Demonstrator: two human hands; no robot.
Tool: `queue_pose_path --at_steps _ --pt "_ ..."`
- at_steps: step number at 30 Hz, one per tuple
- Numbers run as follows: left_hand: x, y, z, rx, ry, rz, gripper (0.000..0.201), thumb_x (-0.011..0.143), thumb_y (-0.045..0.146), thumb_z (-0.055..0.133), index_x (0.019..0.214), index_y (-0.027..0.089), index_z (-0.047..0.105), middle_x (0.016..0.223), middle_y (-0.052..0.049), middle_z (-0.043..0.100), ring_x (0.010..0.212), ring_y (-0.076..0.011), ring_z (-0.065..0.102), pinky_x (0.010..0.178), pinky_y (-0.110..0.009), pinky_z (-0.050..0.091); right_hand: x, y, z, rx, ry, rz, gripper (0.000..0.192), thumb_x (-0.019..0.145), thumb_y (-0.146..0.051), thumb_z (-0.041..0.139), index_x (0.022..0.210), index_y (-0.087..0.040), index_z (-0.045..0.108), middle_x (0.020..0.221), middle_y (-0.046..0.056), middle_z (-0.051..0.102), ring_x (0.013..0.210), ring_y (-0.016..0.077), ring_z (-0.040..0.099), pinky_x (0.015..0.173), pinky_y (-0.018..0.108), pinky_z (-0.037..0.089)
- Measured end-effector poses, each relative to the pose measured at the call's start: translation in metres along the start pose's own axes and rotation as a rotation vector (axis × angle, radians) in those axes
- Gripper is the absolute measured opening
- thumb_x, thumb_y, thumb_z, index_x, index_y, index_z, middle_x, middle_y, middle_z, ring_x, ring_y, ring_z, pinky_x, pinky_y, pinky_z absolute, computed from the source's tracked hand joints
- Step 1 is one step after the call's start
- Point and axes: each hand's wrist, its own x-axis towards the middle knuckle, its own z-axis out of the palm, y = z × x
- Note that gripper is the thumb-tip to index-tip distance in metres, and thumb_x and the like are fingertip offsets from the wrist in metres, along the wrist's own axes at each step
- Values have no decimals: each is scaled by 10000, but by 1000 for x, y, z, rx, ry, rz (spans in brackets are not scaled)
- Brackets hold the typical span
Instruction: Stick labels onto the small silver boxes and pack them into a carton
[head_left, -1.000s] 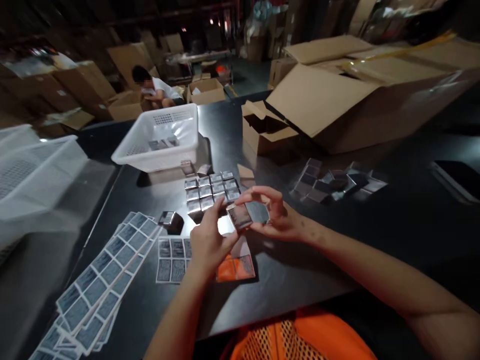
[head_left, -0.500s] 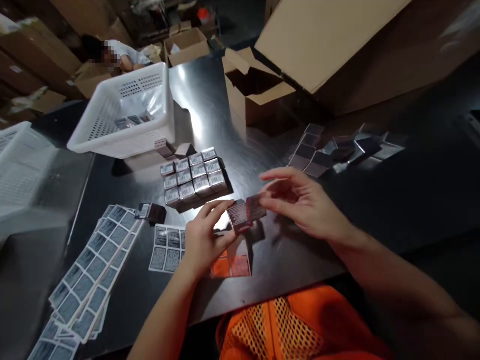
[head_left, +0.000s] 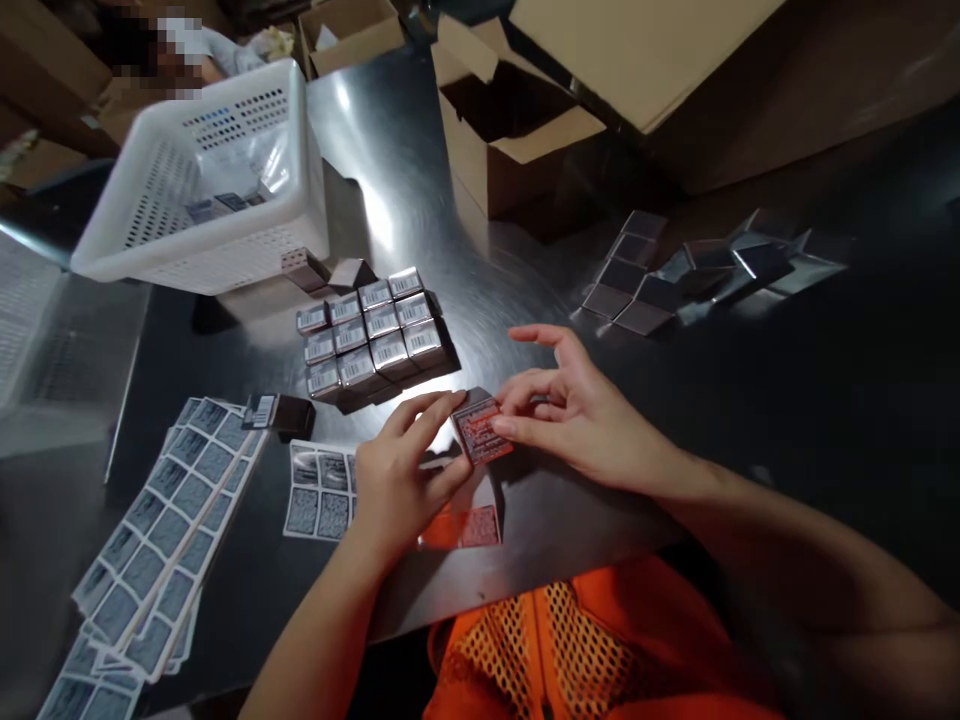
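I hold a small dark cardboard box with a red printed label [head_left: 481, 430] between both hands just above the dark metal table [head_left: 750, 400]: my left hand [head_left: 390, 480] grips its near side, my right hand [head_left: 577, 410] pinches its far edge, other fingers spread. I judge I am pressing the label flat (next calls for firm, even rubbing). Labelled boxes in a block [head_left: 371, 335] stand beyond, sticker sheets [head_left: 157, 540] to my left, a white plastic basket [head_left: 202, 190] farther off among open cardboard cartons [head_left: 510, 120].

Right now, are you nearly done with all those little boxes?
Partway, it looks like. Twelve labelled boxes stand in a neat block, and a few lie in the white basket. Both hands, left and right, hold one box. Many stickers remain on the sheets, and a heap of flat boxes waits, apparently unfolded.
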Motion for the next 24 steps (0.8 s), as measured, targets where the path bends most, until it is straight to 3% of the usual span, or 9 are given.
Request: queue_pose_path --at_steps 10,16,24 --pt "0 2 -2 34 -16 2 414 888 374 710 1276 242 654 1205 -69 730 1065 -222 722 812 -288 604 0 2 1 -20 15 -1 674 759 -283 809 1269 -285 369 759 -64 665 826 172 710 731 306 607" --pt "-1 2 -1 48 -7 27 428 886 349 721 1289 228 639 1215 -72 723 1076 -212 715 720 -253 588 2 2 3 6 27 4 663 739 -266 811 1240 -291 379 740 -72 652 813 171 712 768 324 626" --pt "-1 4 -1 56 -10 26 420 900 359 714 1285 210 635 1214 -76 720 1015 -188 726 647 -226 562 1 2 4 -7 40 1 639 743 -241 793 1231 -279 382 718 -81 644 781 156 702 695 277 600"
